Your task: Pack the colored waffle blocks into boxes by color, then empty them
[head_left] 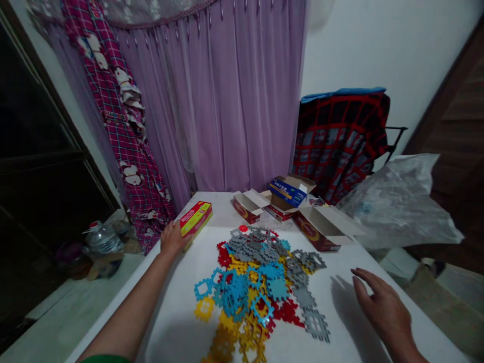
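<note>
My left hand rests on the near left end of a red and yellow cardboard box, gripping it at the table's left edge; some of its fingers are hidden. Over the right side of the table hovers my right hand, empty, with thumb and fingers apart. Between both hands lies a heap of notched plastic building pieces: grey ones at the far side, blue ones in the middle, yellow ones towards me, and red ones at the right.
On the white table, open cartons stand at the back: a small one, a blue one and a larger one. A clear plastic bag bulges beyond the right edge. Purple curtains hang behind.
</note>
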